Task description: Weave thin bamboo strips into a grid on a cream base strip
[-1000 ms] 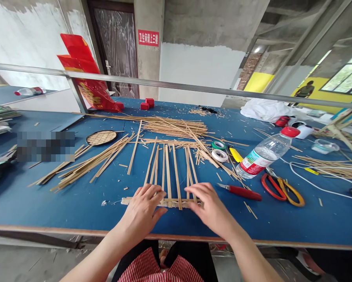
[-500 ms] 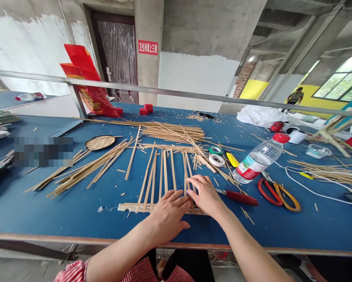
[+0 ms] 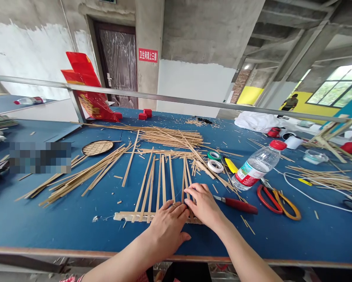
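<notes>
In front of me several thin upright bamboo strips [image 3: 163, 182] lie side by side, their near ends over a flat crosspiece [image 3: 125, 215] with whitish stuff along its edge. My left hand [image 3: 169, 224] rests palm down on this crosspiece, fingers stretched forward and thumb out to the side. Right beside it, my right hand [image 3: 204, 204] bends its fingers around the strips on the right, thumb and forefinger closing on a strip. Both hands cover part of the crosspiece and the strip ends. A red-handled knife [image 3: 240, 206] lies just right of my right hand.
Scissors [image 3: 278, 201], a water bottle [image 3: 256, 166], white tape [image 3: 215, 166] and green tape [image 3: 213, 156] are to the right. Bamboo bundles lie at the back [image 3: 171, 138] and left [image 3: 84, 176], near a round woven piece [image 3: 98, 148]. A metal rail [image 3: 176, 96] crosses behind.
The view has tilted up slightly, so the table and its things sit lower in the picture. Both hands keep nearly the same place on the strips.
</notes>
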